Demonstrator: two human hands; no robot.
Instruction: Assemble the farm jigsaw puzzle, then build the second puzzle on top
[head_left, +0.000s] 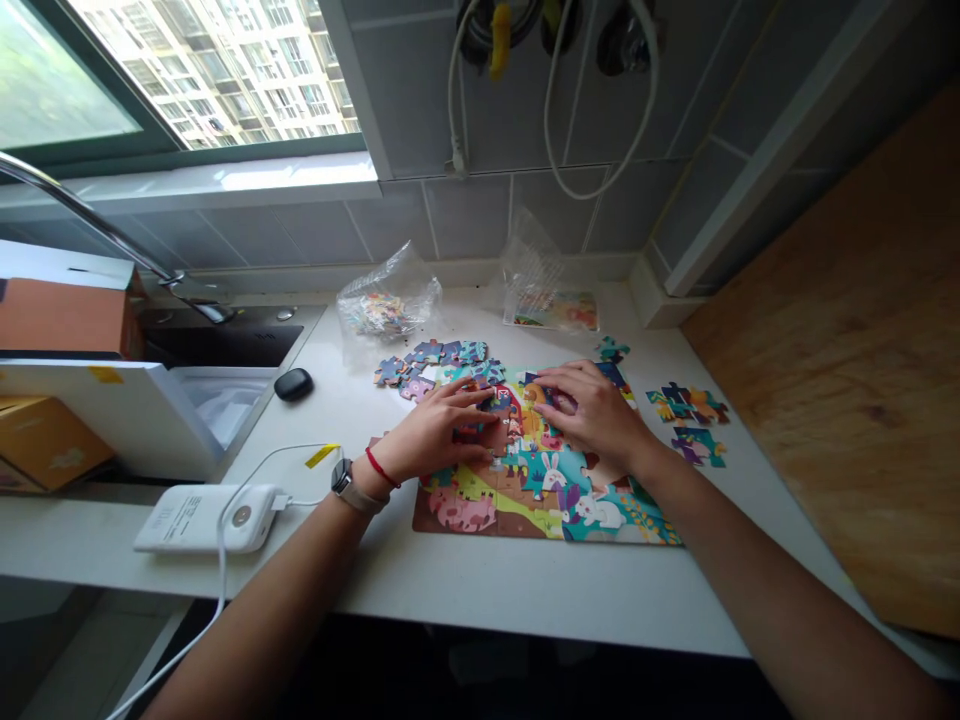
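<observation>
A partly joined jigsaw puzzle with pigs and rabbits lies flat on the white counter. My left hand rests on its left part, fingers spread and thumb apart, covering some pieces. Across from it, my right hand is bent over the upper middle, with thumb and fingertips closing around a puzzle piece; the palm hides part of it. Loose puzzle pieces are heaped behind my left hand. More pieces lie to the right, and a teal piece sits at the top right.
Behind stand a clear bag of pieces and a plastic wrapper over a picture card. At left are a black mouse-shaped object, a white power bank with its cable, and a sink with boxes. A wooden panel borders the right.
</observation>
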